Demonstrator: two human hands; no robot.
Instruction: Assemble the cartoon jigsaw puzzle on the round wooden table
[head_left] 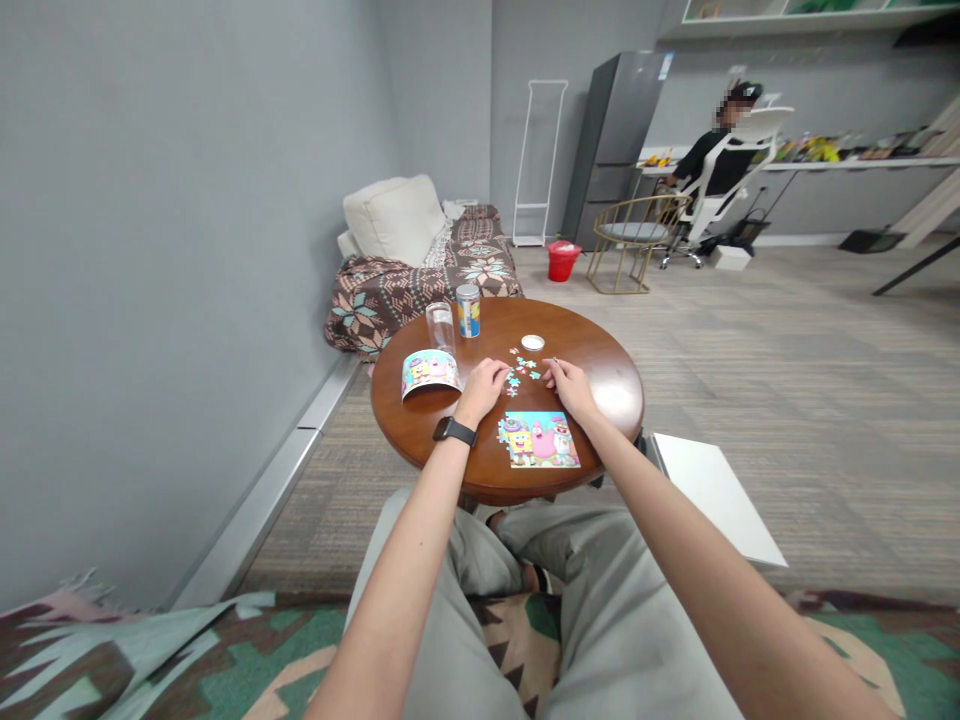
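My left hand (484,388), with a black watch on its wrist, is closed in a pinch at the left edge of a small pile of loose puzzle pieces (523,366). A light piece shows at its fingertips. On the pile's right side is my right hand (571,386), its fingers bent and drawn together; whatever they hold is too small to make out. Closer to me lies a mostly joined jigsaw puzzle (541,440) with cartoon figures, its left edge uneven. A curved picture sheet (431,372) with the same figures stands at the left.
A clear glass (441,328), a printed tin (468,312) and a round lid (532,343) stand on the round wooden table (615,400). Beyond are a draped sofa (390,300), a red bin (562,262) and a gold chair (634,235). A person sits at the far counter.
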